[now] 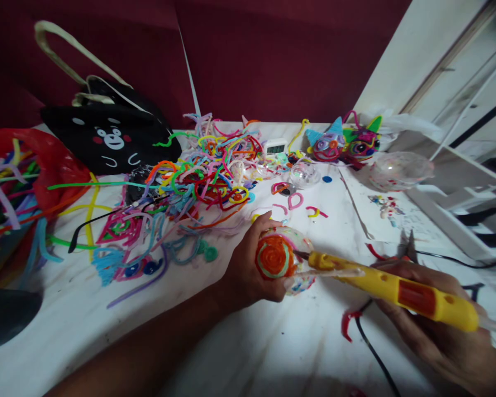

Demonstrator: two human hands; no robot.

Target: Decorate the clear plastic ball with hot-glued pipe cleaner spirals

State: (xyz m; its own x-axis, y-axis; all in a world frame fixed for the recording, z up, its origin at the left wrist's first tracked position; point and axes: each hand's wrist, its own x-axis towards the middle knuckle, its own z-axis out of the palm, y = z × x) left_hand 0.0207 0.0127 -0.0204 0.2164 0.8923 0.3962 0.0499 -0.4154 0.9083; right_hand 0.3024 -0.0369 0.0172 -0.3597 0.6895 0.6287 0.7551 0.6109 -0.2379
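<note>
My left hand [248, 264] is wrapped round a clear plastic ball [303, 240] with coloured bits on it. On the ball's near side sits a coiled disc [275, 257] of orange pipe cleaner with a pale green ring. My right hand [430, 325] grips a yellow hot glue gun [380, 284] with a red panel, a pale stick coming out of its back end. Its dark nozzle points left, close to the disc's right edge; whether it touches I cannot tell. A whitish strip [334, 273] runs beside the nozzle toward the ball.
A tangled heap of pipe cleaners [210, 171] covers the back middle. Left are a red bag [58, 171] and a black tote [119, 132]. Decorated balls [328, 143], a clear dome [400, 170] and a white tray [450, 220] lie right. Scissors [409, 248] and a black cord [374, 347] flank my right hand.
</note>
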